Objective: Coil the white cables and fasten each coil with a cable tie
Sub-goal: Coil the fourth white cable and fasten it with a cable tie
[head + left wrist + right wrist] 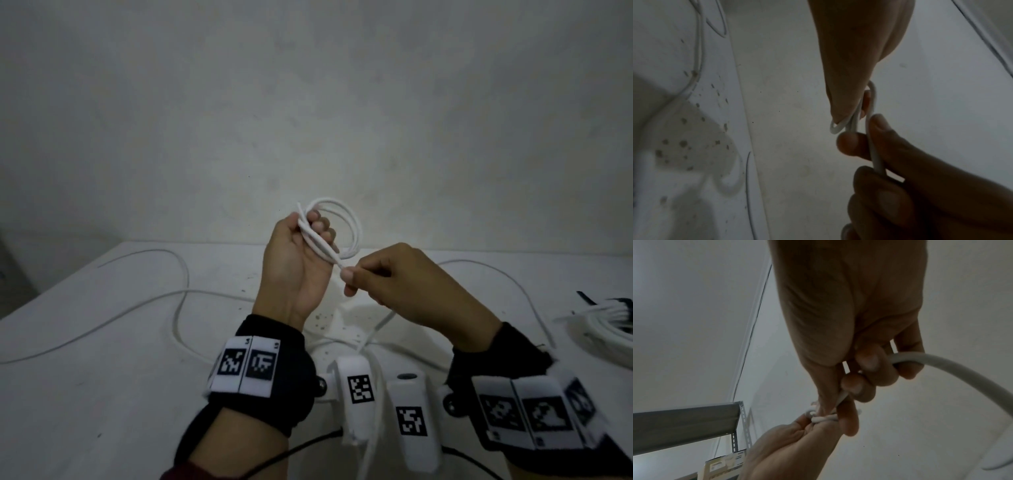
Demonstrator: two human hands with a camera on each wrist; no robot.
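So the left hand (pixel 297 260) is up off the tabletop (pixel 102 342) with its fingers curled round one side of the coil (pixel 337 224), a few loops bunched in the palm so they can't spring apart. The open part of the loops sticks out toward 1 o'clock from that grip, and the cable's short end pokes up at about 11. The right hand (pixel 394 281) sits just at 4 o'clock of the coil, pinching the cable (pixel 383 323) between thumb and forefinger right where it leaves the bundle. I'd guess that's to feed the next loop round while keeping tension. From there the slack drops down at 6 o'clock and trails off across the tabletop in wide bends. Over at 3 o'clock, near the edge, there's a done bundle (pixel 606 322) with something dark round it, probably a tie (pixel 586 297), though it's too cut off to be sure.
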